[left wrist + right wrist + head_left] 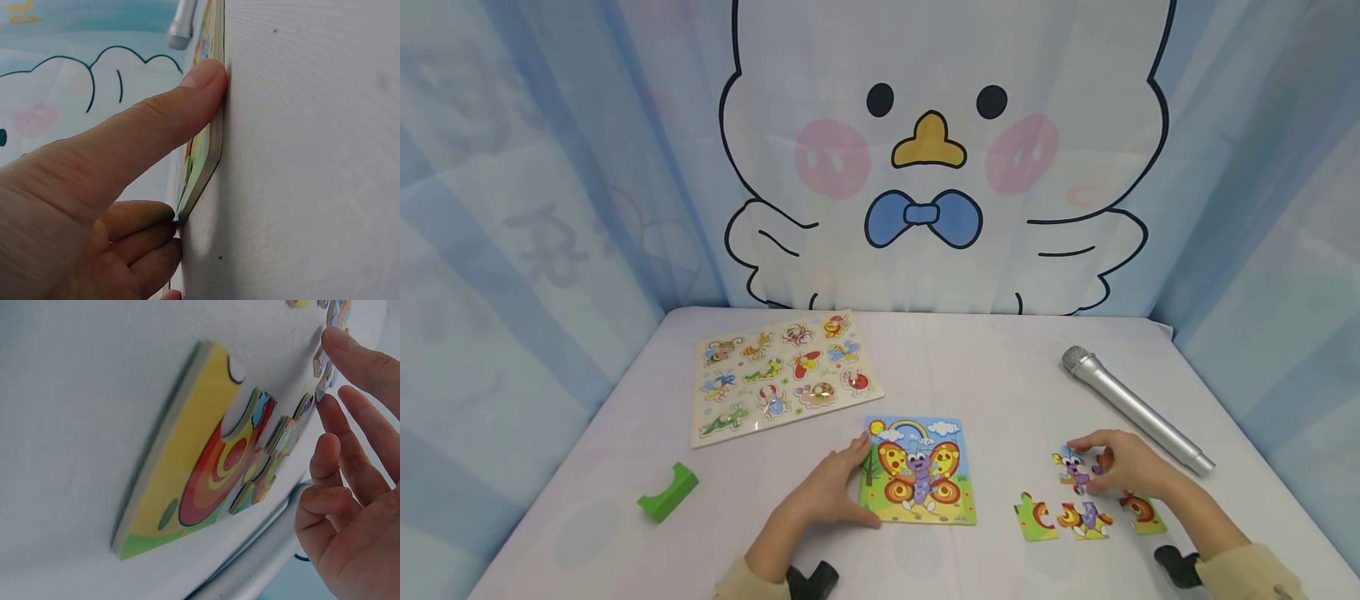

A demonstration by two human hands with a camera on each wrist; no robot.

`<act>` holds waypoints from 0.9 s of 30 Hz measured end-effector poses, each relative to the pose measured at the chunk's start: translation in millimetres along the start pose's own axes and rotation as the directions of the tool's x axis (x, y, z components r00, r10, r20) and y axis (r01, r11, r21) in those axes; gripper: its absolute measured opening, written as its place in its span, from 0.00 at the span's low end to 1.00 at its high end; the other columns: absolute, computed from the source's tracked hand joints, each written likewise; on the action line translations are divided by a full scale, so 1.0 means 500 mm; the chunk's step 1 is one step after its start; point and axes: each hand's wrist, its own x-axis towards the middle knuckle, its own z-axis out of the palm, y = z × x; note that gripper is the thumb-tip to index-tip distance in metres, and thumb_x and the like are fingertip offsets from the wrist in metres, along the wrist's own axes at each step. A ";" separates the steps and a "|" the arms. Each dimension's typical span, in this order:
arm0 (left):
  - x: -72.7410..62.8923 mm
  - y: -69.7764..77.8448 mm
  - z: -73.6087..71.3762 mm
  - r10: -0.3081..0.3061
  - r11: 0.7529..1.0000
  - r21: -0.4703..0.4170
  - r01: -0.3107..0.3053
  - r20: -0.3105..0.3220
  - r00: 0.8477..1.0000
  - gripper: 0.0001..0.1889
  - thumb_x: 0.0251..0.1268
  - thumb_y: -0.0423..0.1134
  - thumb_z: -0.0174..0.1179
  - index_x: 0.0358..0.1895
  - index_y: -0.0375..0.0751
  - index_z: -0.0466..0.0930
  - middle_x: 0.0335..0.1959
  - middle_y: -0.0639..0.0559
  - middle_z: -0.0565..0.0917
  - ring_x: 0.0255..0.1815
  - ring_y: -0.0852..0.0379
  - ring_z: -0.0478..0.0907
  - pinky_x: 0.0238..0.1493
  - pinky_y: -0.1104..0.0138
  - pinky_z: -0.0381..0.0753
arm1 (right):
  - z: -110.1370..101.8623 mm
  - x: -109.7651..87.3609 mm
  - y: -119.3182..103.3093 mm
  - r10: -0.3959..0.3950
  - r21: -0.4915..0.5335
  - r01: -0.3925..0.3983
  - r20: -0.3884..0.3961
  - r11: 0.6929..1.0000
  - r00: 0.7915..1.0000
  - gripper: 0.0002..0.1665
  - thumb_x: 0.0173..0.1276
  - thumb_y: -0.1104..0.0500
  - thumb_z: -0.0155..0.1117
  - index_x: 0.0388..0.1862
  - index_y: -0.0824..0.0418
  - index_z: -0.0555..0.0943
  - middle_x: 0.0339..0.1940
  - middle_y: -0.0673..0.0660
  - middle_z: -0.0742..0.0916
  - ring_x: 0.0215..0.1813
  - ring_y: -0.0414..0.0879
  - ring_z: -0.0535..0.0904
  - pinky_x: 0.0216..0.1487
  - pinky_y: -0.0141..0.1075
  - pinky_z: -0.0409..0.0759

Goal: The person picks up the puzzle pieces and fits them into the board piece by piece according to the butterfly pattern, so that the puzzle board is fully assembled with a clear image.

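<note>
A square butterfly puzzle board (919,500) lies on the table in front of my body. My left hand (831,487) holds it at the near left, thumb along the near edge and fingertips against the left edge. In the left wrist view the thumb presses the board's side (215,134). To the right, my right hand (1123,462) pinches a puzzle piece (1071,471) with a purple butterfly face between thumb and fingers, which hide part of it. Nearer me lie a green corner piece (1033,523), a butterfly-body piece (1088,522) and a yellow-green wing piece (1145,515).
A larger insect puzzle board (786,375) lies at the back left. Left of my left hand is a green arched block (668,493). A silver microphone (1138,408) lies slanted behind my right hand. The printed curtain (925,275) hangs behind the table.
</note>
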 end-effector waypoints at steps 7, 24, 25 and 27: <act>0.001 0.000 -0.001 -0.011 1.000 -0.001 0.011 0.008 1.000 0.56 0.33 0.50 0.76 0.67 0.29 0.56 0.71 0.40 0.53 0.70 0.44 0.51 0.69 0.49 0.46 | 0.005 0.005 0.004 -0.014 -0.005 0.014 -0.003 1.000 1.000 0.34 0.39 0.64 0.76 0.50 0.66 0.79 0.33 0.51 0.78 0.26 0.42 0.65 0.21 0.29 0.67; 0.000 0.005 -0.001 -0.031 0.999 -0.012 0.031 0.011 0.999 0.55 0.32 0.50 0.76 0.67 0.30 0.56 0.71 0.40 0.53 0.70 0.44 0.51 0.69 0.50 0.46 | 0.010 0.015 -0.029 -0.128 -0.042 0.127 -0.027 0.991 0.991 0.31 0.42 0.58 0.77 0.48 0.64 0.81 0.36 0.49 0.81 0.27 0.40 0.64 0.22 0.28 0.63; -0.001 0.006 -0.001 -0.030 0.999 -0.011 0.030 0.011 0.999 0.55 0.32 0.50 0.76 0.67 0.30 0.56 0.71 0.40 0.53 0.70 0.44 0.51 0.69 0.50 0.46 | 0.011 0.017 -0.035 -0.140 -0.040 0.139 -0.025 0.990 0.990 0.31 0.42 0.58 0.77 0.48 0.63 0.81 0.36 0.49 0.81 0.27 0.40 0.64 0.22 0.28 0.63; -0.001 0.006 -0.002 -0.026 1.000 -0.008 0.026 0.008 1.000 0.55 0.32 0.50 0.76 0.67 0.29 0.56 0.71 0.40 0.54 0.70 0.44 0.51 0.69 0.50 0.46 | 0.012 0.021 -0.047 -0.163 -0.037 0.162 -0.018 0.986 0.986 0.30 0.42 0.57 0.77 0.48 0.63 0.81 0.37 0.49 0.81 0.28 0.40 0.65 0.22 0.29 0.64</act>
